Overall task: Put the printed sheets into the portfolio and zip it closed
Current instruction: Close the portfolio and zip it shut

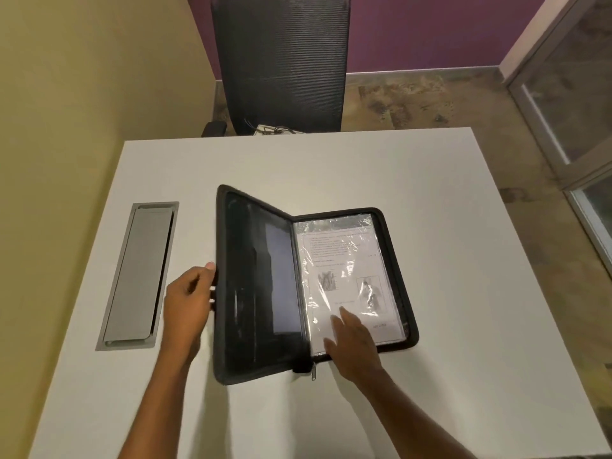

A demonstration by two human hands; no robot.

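A black zip portfolio (251, 286) lies open on the white table (447, 260). Its left cover is raised at an angle, and my left hand (187, 303) grips that cover's outer edge. The right half lies flat and holds printed sheets (344, 276) with text and two pictures, under a crinkled clear plastic sleeve. My right hand (354, 342) rests flat on the lower part of the sheets, fingers spread. The zipper pull (313, 371) hangs at the near end of the spine.
A grey metal cable hatch (139, 276) is set into the table left of the portfolio. A black mesh office chair (281, 61) stands behind the far table edge, with cables on its seat. A glass door is at the right.
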